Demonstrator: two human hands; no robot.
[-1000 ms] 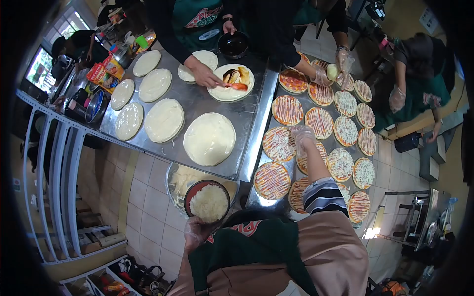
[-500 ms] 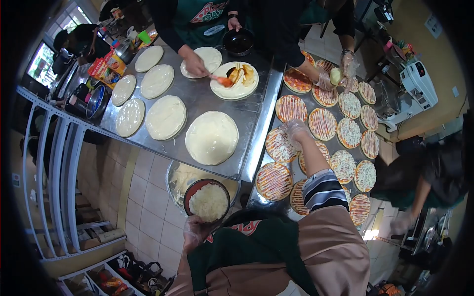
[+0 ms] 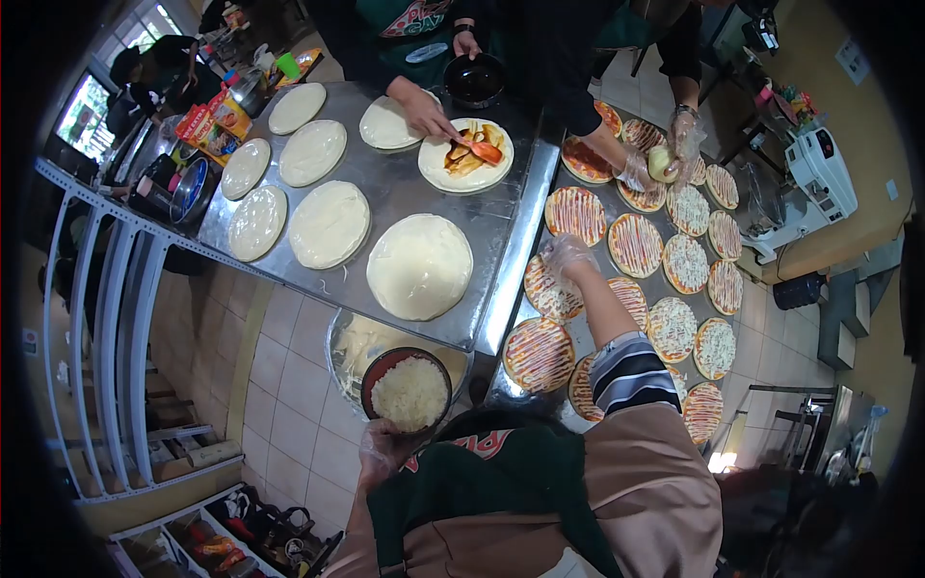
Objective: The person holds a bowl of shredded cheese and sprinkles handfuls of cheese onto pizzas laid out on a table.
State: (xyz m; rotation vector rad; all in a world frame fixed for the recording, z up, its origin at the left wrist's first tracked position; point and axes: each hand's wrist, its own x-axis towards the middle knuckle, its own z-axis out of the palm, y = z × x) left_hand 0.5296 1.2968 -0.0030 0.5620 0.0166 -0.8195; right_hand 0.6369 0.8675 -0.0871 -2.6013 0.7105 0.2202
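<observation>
My left hand (image 3: 379,445), in a clear plastic glove, grips the near rim of a dark bowl with a reddish inside (image 3: 372,374). White grated cheese (image 3: 412,393) fills much of the bowl. My right hand (image 3: 567,256), also gloved, is over the upper part of a round pizza (image 3: 551,297) with sauce stripes and scattered white shreds. Its fingers are curled, and what lies in them is hidden. Below that pizza is a striped pizza (image 3: 538,354); my right forearm partly covers another striped pizza (image 3: 630,301).
Several plain dough rounds (image 3: 420,266) lie on the metal table (image 3: 385,323). A co-worker spreads dark sauce with a red spatula (image 3: 486,152), holding a black bowl (image 3: 474,81). Another co-worker's gloved hands hold a pale ball (image 3: 662,164). A white mixer (image 3: 819,178) stands right; a metal rack (image 3: 106,356), left.
My right hand shifts slightly up over the same pizza. The co-worker's spatula has moved right, across the dough, leaving more sauce there. A person at the right has mostly left the view.
</observation>
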